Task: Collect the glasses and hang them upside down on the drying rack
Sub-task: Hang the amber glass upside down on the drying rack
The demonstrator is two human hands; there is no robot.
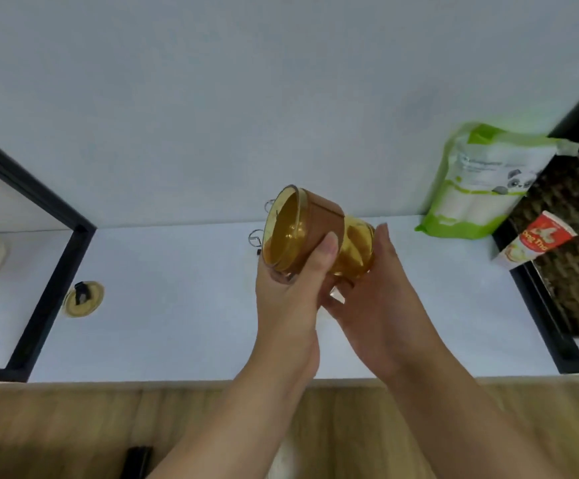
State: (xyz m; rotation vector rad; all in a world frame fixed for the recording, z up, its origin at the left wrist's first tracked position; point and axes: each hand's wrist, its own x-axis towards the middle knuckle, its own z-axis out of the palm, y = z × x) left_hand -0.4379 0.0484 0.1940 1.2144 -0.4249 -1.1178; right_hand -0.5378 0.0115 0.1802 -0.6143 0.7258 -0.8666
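Observation:
An amber glass with a brown band around it is held tilted above the white counter, its open mouth facing left and toward me. My left hand grips it near the rim, thumb on the band. My right hand holds its base end from the right. Behind the glass, thin metal wire loops of the drying rack show at its left edge; most of the rack is hidden by the glass and hands.
A green and white refill pouch leans on the wall at the back right. A red and white carton lies beside a dark framed area. A round yellow lid sits at the left by a black frame. Wooden floor lies below the counter edge.

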